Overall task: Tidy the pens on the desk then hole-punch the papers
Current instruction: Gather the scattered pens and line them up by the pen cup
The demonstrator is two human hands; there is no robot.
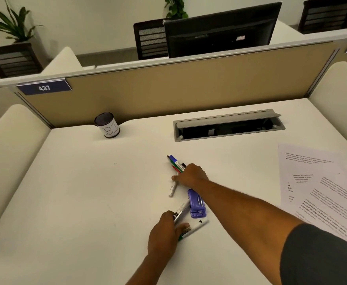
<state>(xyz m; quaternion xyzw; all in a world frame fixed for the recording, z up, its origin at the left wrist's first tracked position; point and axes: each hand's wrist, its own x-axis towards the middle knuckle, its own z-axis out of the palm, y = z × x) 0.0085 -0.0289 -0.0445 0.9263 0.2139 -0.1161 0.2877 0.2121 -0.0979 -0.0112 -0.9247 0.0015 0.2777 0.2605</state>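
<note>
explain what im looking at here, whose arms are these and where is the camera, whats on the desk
There is no machine here: one picture, taken by a wide-angle camera worn on a person's head, looking down at their own two bare hands. The right hand reaches out over a bunch of pens in the middle of the desk, with a white marker at its thumb. The left hand, nearer the camera, grips more markers. Between the hands lies a purple hole punch, untouched. At the back left stands a dark cup with a paper label. Printed papers lie on the right. A cable tray is sunk into the desk at the back.
</note>
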